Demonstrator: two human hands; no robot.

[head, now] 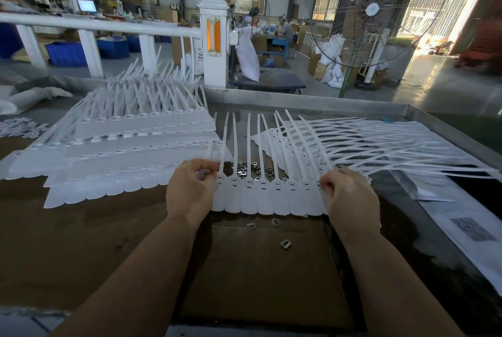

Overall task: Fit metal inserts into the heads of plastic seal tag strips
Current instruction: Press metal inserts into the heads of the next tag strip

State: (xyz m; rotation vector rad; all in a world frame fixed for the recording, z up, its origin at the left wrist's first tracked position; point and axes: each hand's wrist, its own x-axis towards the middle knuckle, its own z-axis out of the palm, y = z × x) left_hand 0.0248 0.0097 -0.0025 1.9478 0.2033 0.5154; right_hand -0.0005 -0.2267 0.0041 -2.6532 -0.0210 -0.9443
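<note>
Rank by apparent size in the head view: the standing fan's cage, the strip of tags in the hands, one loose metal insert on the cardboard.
1. Fan cage, though it stands far off, so truly bigger still.
2. Strip of tags, held by left hand and right hand.
3. Metal insert, smallest.

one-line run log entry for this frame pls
left hand: pinches left end of tag strip | right hand: pinches right end | loose metal inserts: behind strip, more in front | stacked strips: left

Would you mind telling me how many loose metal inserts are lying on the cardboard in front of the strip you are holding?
3: one below the strip's middle, one to its right, one nearest you. More may hide under the strip.
</note>
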